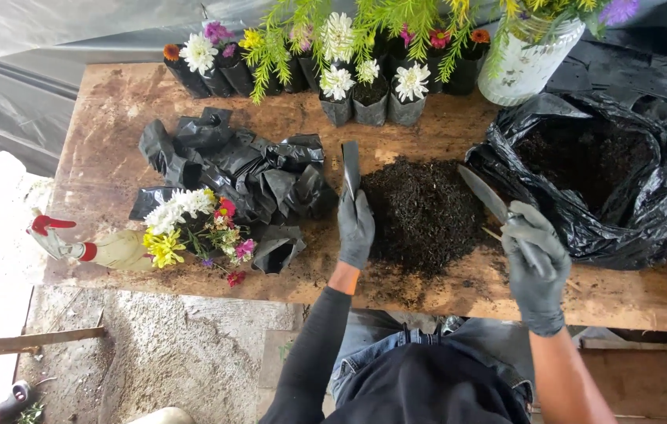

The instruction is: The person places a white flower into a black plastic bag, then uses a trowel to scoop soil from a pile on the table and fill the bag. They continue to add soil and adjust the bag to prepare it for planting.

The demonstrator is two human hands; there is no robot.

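Rough wooden counter [113, 102] carries a dark soil heap [423, 212]. I see my left hand [355, 228] closed around a flat, glossy black bag [350, 166] beside the heap; my right hand [536, 267] grips a trowel [484, 193] over it.

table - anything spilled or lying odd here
Soil pile sits loose on the bare wooden table, crumbs scattered toward its front edge. A spray bottle lies on its side at the left edge, beside loose cut flowers. Empty black bags lie crumpled in a heap.
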